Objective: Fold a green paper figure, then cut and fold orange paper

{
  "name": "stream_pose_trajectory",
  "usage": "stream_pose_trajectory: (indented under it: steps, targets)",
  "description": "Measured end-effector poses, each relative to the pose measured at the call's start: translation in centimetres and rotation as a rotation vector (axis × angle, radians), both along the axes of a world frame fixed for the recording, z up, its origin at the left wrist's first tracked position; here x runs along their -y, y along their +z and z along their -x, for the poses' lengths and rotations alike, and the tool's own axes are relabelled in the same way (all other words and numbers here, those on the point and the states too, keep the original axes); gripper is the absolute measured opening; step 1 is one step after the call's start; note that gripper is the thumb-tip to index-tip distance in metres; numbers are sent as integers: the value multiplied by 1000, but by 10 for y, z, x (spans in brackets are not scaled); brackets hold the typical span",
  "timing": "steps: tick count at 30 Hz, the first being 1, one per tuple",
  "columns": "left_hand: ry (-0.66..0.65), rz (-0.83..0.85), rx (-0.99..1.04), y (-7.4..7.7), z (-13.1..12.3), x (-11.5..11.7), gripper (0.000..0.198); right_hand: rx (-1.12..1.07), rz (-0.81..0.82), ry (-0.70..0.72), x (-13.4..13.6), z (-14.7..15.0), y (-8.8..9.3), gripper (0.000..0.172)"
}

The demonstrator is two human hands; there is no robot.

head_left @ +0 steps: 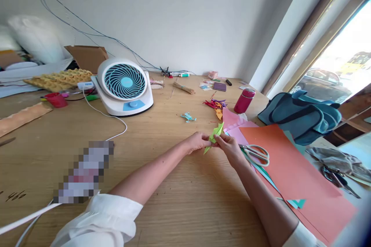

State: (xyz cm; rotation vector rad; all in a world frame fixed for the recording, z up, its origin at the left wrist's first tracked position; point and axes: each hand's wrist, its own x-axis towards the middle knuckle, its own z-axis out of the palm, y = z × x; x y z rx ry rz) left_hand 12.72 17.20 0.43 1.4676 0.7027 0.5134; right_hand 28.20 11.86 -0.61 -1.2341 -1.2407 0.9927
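Note:
A lime-green folded paper piece (216, 131) with pointed ends is held above the wooden table. My left hand (198, 141) pinches its lower left side. From the right, the fingers of my right hand (228, 146) close on the same paper near its middle. Beyond my hands lies a small light-blue folded paper piece (188, 117). Red, purple and orange folded papers (215, 104) sit in a small heap further back. Just right of my right hand, white-handled scissors (256, 155) rest on stacked coloured sheets.
Orange and pink paper sheets (290, 162) cover the table's right side, near a teal bag (298, 114) and a magenta bottle (244, 100). A white fan (124, 85) stands at the back left. A cable runs from it towards a blurred-out device (84, 173).

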Motion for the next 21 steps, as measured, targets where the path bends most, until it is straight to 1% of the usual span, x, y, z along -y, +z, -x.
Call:
stream_pose_trajectory:
  steps: [4,6,8,10,13,15,17,21]
  targets:
    - [-5,14,49,-7,6,6,25,0,3,-10,5,10,-5,47]
    - [13,14,59,-9,10,10,21,2,0,-3,8,15,-5,46]
    - [28,24,56,-9,15,12,21,0,-1,4,11,18,-4,45]
    - [19,48,47,-9,21,15,27,-6,0,2,12,18,-3,45]
    - [-47,96,56,-8,31,15,44,-17,2,8,12,17,-2,45]
    - [-69,117,70,-10,35,15,51,-17,7,23,12,17,-2,44]
    - [-62,121,75,-12,36,15,53,-6,12,37,13,18,-1,44]
    - [-38,130,70,-17,33,18,51,58,5,33,17,22,1,43]
